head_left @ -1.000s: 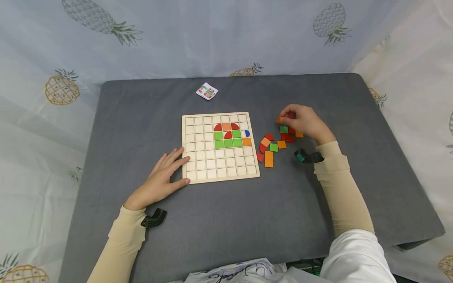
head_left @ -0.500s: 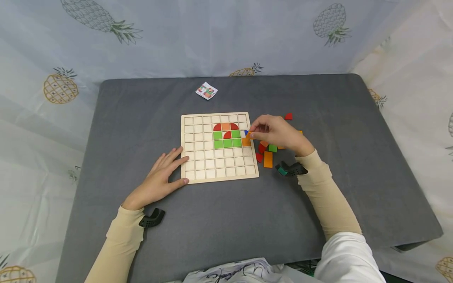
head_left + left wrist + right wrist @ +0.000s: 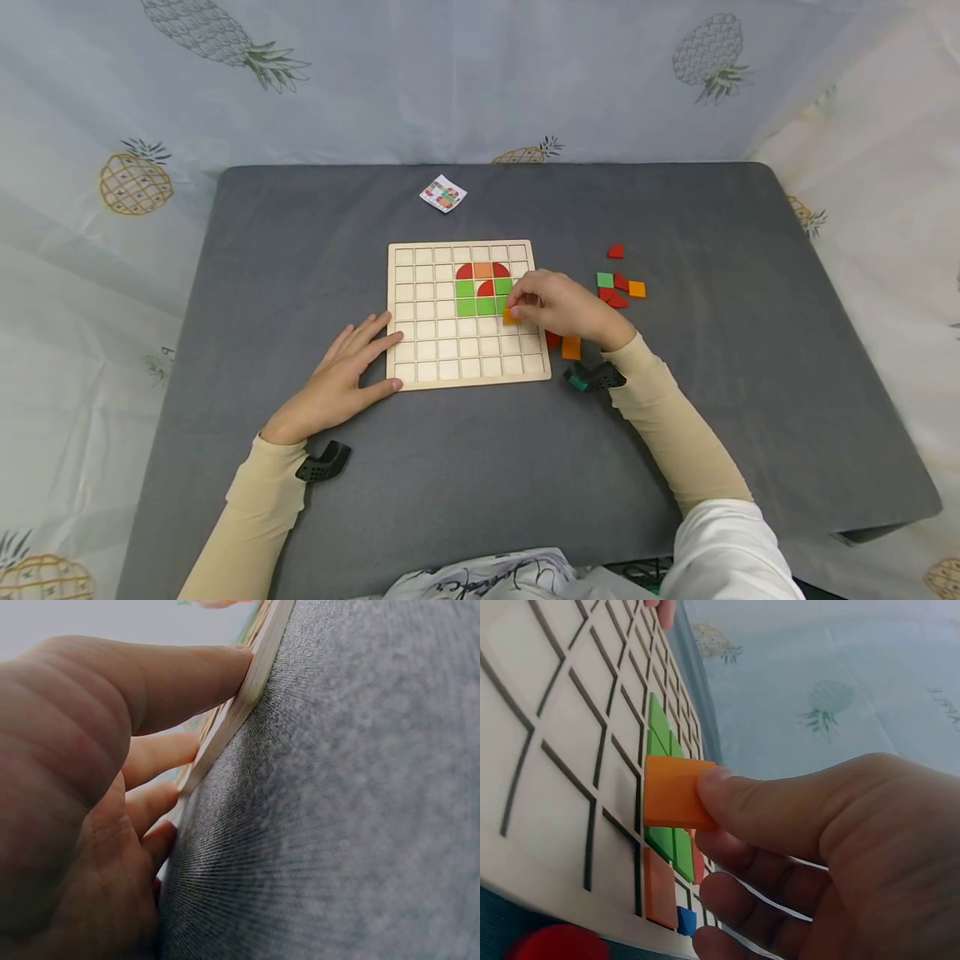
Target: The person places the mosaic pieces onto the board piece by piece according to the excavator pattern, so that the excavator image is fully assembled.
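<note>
A wooden grid board (image 3: pixel 427 350) lies on the grey table. Green squares (image 3: pixel 466 307), red quarter-round tiles (image 3: pixel 464 272) and an orange square fill some of its upper right cells. My right hand (image 3: pixel 561 308) pinches an orange square tile (image 3: pixel 671 791) between thumb and fingers, low over the cells just below the green squares. Beyond it in the right wrist view, a second orange tile (image 3: pixel 660 889) and a blue piece (image 3: pixel 686 921) sit in cells by the board's side; my hand covers them from above. My left hand (image 3: pixel 337 383) rests spread, fingertips and thumb on the board's left edge.
Right of the board lie loose tiles: a red piece (image 3: pixel 616 251), a green square (image 3: pixel 605 280), an orange square (image 3: pixel 637 289) and an orange piece (image 3: pixel 572 347), others partly under my right hand. A small patterned card (image 3: pixel 443 193) lies behind the board.
My right hand has carried the orange square tile from the loose pile leftward and toward me, past the board's right edge and over its cells. My left hand has stayed at the board's edge.
</note>
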`<move>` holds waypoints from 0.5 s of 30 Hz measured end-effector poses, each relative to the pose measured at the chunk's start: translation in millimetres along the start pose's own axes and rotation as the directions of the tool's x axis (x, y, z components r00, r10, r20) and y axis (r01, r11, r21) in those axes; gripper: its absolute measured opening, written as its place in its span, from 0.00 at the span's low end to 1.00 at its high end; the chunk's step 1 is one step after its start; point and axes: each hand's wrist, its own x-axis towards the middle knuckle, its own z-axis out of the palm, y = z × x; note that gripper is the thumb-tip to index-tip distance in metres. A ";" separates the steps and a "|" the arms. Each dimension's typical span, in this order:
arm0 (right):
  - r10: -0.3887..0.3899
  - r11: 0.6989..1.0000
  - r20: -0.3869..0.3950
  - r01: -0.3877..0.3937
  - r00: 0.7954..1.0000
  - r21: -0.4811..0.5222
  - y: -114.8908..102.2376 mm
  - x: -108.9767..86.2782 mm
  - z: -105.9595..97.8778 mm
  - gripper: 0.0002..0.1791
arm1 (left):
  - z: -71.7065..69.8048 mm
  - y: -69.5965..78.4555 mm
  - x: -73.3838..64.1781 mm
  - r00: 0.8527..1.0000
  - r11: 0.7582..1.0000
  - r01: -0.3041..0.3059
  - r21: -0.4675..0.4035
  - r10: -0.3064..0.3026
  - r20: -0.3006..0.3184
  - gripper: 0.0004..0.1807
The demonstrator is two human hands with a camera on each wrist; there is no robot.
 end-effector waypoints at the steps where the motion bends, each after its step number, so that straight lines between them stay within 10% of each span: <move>1: 0.001 1.000 0.009 -0.001 1.000 -0.009 -0.1 0.1 1.2 0.04 | -0.1 0.4 0.3 1.000 1.000 0.001 0.000 -0.001 0.000 0.39; 15: 0.035 0.997 0.023 -0.033 0.999 -0.068 -4.0 0.1 9.1 0.05 | 2.1 -0.3 0.5 1.000 1.000 -0.014 0.003 0.014 -0.018 0.38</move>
